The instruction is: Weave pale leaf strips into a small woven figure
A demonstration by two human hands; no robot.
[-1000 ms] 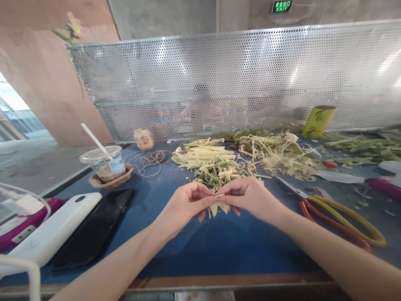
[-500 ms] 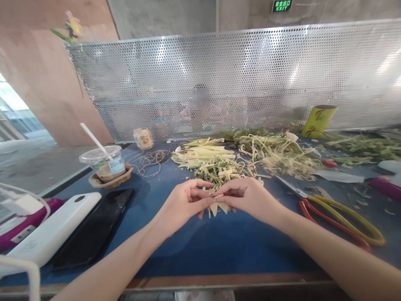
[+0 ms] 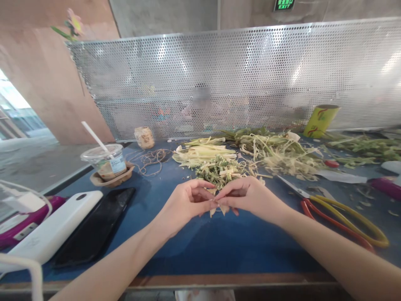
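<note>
Both hands meet over the blue table [image 3: 188, 251], fingertips nearly touching. My left hand [image 3: 191, 200] is closed in a pinch on a small pale dried husk piece [image 3: 222, 209], whose pointed ends hang below the fingers. My right hand [image 3: 242, 194] pinches the same piece from the other side. Fingers cover most of it. Just beyond the hands lies a heap of small dried green sprigs [image 3: 216, 169], and behind that a bundle of pale yellow-green husk strips [image 3: 203, 151]. Scissors [image 3: 300, 192] with red and yellow handles lie open to the right of my right hand.
On the left are a lidded cup [image 3: 108, 161] with a straw, a black phone [image 3: 97, 225], a white power bank [image 3: 59, 225] and tangled twine [image 3: 153, 161]. Shredded husks [image 3: 278, 154] and a yellow tube [image 3: 319, 121] stand back right. A perforated metal screen [image 3: 219, 83] closes off the rear.
The fingertips have drawn closer together over the husk piece, and less of it shows below them. The whole view has shifted slightly; the things on the table stay put.
</note>
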